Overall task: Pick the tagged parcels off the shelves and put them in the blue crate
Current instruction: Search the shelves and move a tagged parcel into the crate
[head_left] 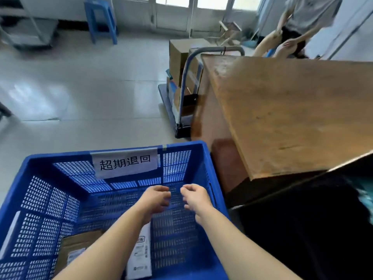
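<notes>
Both hands (175, 199) hang loose and empty over the blue crate (203, 158), white parcel (140, 253) at 6 o'clock under the left hand (155, 200), lengthwise 12-to-6.

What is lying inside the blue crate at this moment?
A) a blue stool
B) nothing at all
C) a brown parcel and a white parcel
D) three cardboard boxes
C: a brown parcel and a white parcel lie on the bottom of the blue crate, partly hidden under the forearms.

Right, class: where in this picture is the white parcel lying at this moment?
In the head view, the white parcel lies on the floor of the blue crate, near its front edge, beneath the left forearm and just right of the brown parcel.
</notes>
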`<control>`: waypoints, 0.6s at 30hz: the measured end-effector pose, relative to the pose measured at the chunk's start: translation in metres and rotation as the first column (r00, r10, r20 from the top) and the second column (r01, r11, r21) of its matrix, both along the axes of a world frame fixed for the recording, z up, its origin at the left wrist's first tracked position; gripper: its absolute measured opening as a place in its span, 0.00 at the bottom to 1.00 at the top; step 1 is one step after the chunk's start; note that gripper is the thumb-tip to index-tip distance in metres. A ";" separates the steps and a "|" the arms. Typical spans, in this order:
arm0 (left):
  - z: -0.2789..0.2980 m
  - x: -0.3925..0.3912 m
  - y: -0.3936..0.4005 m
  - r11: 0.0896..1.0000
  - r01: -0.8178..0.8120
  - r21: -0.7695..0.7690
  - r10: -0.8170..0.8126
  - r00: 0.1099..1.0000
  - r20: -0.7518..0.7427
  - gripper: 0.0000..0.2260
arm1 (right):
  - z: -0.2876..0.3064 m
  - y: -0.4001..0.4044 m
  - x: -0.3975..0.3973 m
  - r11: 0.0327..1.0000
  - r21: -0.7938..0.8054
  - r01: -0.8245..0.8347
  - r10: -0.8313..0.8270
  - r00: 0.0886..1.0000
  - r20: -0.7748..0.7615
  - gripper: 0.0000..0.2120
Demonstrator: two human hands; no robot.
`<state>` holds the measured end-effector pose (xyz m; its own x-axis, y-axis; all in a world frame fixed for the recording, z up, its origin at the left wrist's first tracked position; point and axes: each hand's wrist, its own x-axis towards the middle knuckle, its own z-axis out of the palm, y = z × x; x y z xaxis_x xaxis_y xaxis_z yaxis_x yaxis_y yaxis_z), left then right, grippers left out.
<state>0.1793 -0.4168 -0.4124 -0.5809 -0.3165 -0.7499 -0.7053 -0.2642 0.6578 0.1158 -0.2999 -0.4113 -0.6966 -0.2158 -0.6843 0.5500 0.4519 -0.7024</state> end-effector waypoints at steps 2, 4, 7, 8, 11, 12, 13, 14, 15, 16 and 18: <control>0.022 -0.004 0.005 0.999 0.038 -0.002 -0.038 0.999 -0.036 0.10 | 0.023 0.011 0.002 0.999 -0.014 0.046 -0.046 0.999 -0.026 0.05; 0.045 -0.008 0.011 0.996 0.091 -0.020 -0.093 0.993 -0.069 0.10 | 0.046 0.024 0.004 0.996 -0.022 0.091 -0.092 0.994 -0.052 0.03; 0.081 -0.013 0.022 0.985 0.166 -0.035 -0.169 0.979 -0.110 0.09 | 0.077 0.043 0.011 0.986 -0.043 0.163 -0.166 0.982 -0.084 0.04; 0.093 -0.014 0.026 0.981 0.190 -0.038 -0.193 0.973 -0.125 0.09 | 0.087 0.049 0.013 0.981 -0.053 0.185 -0.190 0.977 -0.099 0.05; 0.127 -0.016 0.043 0.965 0.257 -0.057 -0.264 0.948 -0.181 0.09 | 0.118 0.068 0.021 0.964 -0.080 0.252 -0.261 0.954 -0.150 0.05; 0.138 -0.017 0.050 0.957 0.282 -0.066 -0.289 0.936 -0.202 0.10 | 0.128 0.075 0.023 0.957 -0.082 0.277 -0.287 0.943 -0.170 0.06; 0.148 -0.017 0.057 0.947 0.311 -0.080 -0.321 0.921 -0.220 0.10 | 0.138 0.082 0.026 0.950 -0.084 0.302 -0.312 0.931 -0.190 0.07; 0.157 -0.016 0.064 0.938 0.335 -0.093 -0.348 0.907 -0.237 0.10 | 0.148 0.090 0.028 0.942 -0.088 0.324 -0.335 0.919 -0.209 0.07; 0.165 -0.016 0.072 0.928 0.359 -0.103 -0.374 0.893 -0.249 0.09 | 0.157 0.099 0.032 0.933 -0.094 0.347 -0.359 0.905 -0.230 0.08; 0.175 -0.015 0.082 0.917 0.385 -0.106 -0.399 0.877 -0.266 0.08 | 0.168 0.109 0.036 0.922 -0.100 0.374 -0.387 0.887 -0.251 0.08; 0.188 -0.015 0.097 0.904 0.419 -0.087 -0.425 0.856 -0.295 0.06 | 0.182 0.125 0.041 0.910 -0.101 0.403 -0.415 0.867 -0.275 0.07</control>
<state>0.1648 -0.3200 -0.2242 -0.8572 -0.0020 -0.5150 -0.5148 0.0285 0.8568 0.1570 -0.1751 -0.2292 -0.8910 0.1085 -0.4408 0.4539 0.1991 -0.8685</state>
